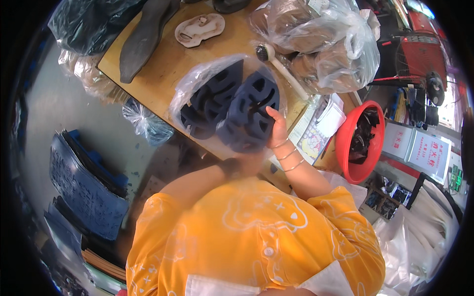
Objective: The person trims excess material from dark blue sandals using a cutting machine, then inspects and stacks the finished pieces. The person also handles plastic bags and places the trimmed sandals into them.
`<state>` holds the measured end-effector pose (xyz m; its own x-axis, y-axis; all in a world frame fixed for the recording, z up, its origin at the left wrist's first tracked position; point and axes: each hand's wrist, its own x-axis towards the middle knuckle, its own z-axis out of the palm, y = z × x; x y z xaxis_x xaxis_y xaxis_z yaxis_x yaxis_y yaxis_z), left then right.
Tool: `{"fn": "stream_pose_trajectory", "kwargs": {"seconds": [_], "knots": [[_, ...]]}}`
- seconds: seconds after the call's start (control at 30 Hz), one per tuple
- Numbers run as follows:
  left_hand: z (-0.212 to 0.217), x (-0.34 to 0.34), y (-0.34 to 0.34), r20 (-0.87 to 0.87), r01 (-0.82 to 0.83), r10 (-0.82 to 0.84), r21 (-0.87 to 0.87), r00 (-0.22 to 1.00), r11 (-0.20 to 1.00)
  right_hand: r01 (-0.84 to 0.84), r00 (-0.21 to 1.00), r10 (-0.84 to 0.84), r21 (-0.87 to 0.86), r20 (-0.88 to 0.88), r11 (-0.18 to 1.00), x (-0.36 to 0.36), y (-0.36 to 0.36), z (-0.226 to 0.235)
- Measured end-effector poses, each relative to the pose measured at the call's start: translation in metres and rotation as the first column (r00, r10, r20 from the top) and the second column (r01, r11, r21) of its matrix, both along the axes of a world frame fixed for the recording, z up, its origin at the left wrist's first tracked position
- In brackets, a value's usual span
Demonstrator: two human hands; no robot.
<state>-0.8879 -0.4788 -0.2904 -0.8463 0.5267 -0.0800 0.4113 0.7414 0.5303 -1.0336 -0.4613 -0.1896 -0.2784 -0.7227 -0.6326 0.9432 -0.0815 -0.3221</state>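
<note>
My right hand point(278, 129) grips the right edge of a dark blue slotted shoe-sole piece point(249, 116), thumb on its upper face. A second dark slotted piece point(217, 93) leans beside it on the left, inside or against a clear plastic bag point(190, 81) with its mouth spread open. My left hand point(247, 162) is low at the near end of the held piece, blurred, with its fingers hidden. Farther back on the wooden table lie a long dark grey sole point(148, 37) and a white moulded plate point(200, 29).
A white-handled brush point(284, 74) lies right of the bag. Behind it sit clear bags of brown items point(321, 47). A red bucket point(344, 143) with dark scraps stands at the right, near papers point(316, 126). Stacked dark blue sheets point(86, 182) are at the left.
</note>
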Motion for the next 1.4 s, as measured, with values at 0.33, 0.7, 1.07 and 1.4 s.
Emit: {"fn": "stream_pose_trajectory", "kwargs": {"seconds": [0.33,0.7,1.07,1.4], "knots": [[0.050,-0.009,-0.015,0.393,-0.380,0.282,0.197,0.875,0.904,-0.014,0.994,0.031,0.166,-0.102,0.986,-0.017,0.021,-0.044],[0.087,-0.017,-0.025,0.589,-0.385,0.271,0.075,0.761,0.920,0.006,0.913,0.104,0.270,-0.393,0.963,-0.043,0.017,-0.032],[0.077,0.022,-0.060,0.628,-0.401,0.358,-0.079,0.691,0.913,-0.120,0.963,0.175,0.254,-0.204,0.960,-0.075,0.029,-0.030],[0.062,0.016,-0.039,0.461,-0.382,0.317,0.052,0.829,0.923,-0.198,0.962,0.232,0.214,-0.144,0.957,-0.065,0.038,0.005]]}}
